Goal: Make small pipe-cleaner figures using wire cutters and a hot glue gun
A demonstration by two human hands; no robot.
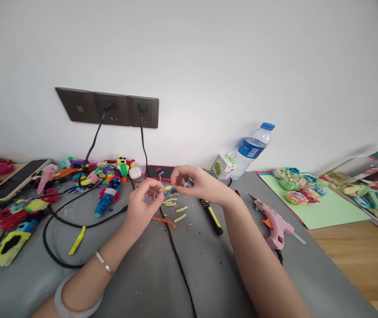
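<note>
Both my hands are raised over the grey mat (149,274) in the middle. My left hand (141,207) and my right hand (194,181) pinch the two ends of a short yellow pipe-cleaner piece (166,188) between their fingertips. Below them lie several cut yellow pieces (175,210) and an orange piece (163,220). A black and yellow tool (211,216) rests just right of these scraps.
A pink glue gun (274,224) lies at right, its black cord (179,265) crossing the mat. Colourful pipe-cleaner figures (109,181) crowd the left with a phone (17,179). A water bottle (252,149), small green carton (223,166), green paper (328,207) with paper flowers and wall sockets (109,108) are behind.
</note>
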